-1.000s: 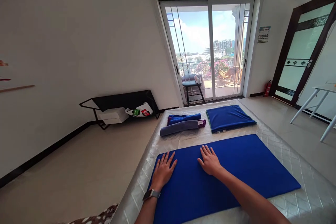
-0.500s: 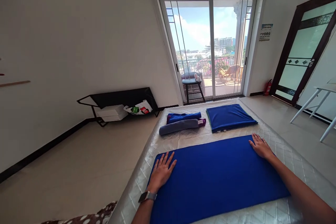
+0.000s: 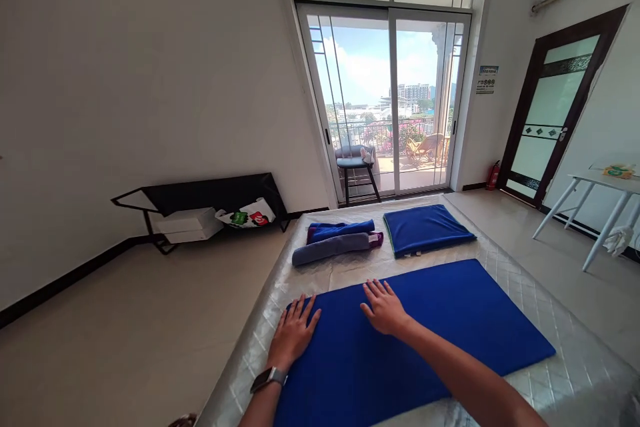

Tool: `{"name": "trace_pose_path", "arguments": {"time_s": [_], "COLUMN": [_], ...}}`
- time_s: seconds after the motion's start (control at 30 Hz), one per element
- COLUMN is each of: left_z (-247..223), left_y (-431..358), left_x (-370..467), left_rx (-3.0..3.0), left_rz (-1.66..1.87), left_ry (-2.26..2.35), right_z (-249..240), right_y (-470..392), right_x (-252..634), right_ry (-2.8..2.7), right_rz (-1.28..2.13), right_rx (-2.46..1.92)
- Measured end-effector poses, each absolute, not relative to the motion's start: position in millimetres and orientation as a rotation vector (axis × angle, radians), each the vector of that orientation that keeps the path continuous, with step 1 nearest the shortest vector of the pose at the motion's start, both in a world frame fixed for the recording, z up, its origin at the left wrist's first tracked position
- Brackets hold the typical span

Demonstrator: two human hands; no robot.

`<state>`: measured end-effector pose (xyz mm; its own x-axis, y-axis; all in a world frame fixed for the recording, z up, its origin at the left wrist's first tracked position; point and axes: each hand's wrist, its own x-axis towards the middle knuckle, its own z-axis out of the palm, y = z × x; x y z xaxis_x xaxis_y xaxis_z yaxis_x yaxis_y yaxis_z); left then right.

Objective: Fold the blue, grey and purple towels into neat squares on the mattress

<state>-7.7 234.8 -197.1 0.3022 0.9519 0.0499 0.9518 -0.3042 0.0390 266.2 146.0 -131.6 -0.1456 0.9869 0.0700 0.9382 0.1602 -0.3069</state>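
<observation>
A flat blue cloth (image 3: 450, 320) lies spread on the silvery quilted mattress (image 3: 530, 287). My left hand (image 3: 294, 330) rests on its far left corner, palm down, fingers spread; a watch is on that wrist. Along the cloth's far edge, left of its middle, my right hand (image 3: 384, 307) lies flat with its fingers apart. Beyond the cloth are a grey-blue roll (image 3: 330, 249), a rolled blue cloth (image 3: 343, 229) behind it, and a folded blue cloth (image 3: 427, 228) to the right.
A black rack (image 3: 210, 193) with white boxes (image 3: 186, 223) and a printed bag (image 3: 250, 215) stands by the left wall. A stool (image 3: 356, 165) is near the glass doors. At the right is a white table (image 3: 600, 178).
My right hand has moved left from the cloth's far right corner to left of its middle. My left hand stays at the left corner. The view has shifted slightly.
</observation>
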Motion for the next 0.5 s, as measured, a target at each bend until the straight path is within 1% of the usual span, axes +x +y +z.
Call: {"name": "trace_pose_path", "arguments": {"time_s": [0.07, 0.17, 0.3, 0.5], "left_z": [-202.5, -212.4, -220.2, -213.9], "left_y": [238.0, 243.1, 246.4, 243.4], "left_x": [-11.0, -15.8, -19.3, -15.8], "left_rx": [2.558, 2.582, 2.602, 2.587], "left_rz": [0.072, 0.100, 0.136, 0.158], "left_ry": [1.851, 1.861, 1.849, 1.847], "right_z": [-144.5, -155.4, -149.6, -137.9], "right_y": [148.0, 143.5, 126.1, 92.1], "right_x": [249.3, 268.7, 354.1, 494.2], "right_ry": [-2.205, -2.169, -1.992, -1.590], "right_rz": [0.367, 0.384, 0.315, 0.198], "right_rx": [-1.782, -1.836, -2.109, -2.520]}}
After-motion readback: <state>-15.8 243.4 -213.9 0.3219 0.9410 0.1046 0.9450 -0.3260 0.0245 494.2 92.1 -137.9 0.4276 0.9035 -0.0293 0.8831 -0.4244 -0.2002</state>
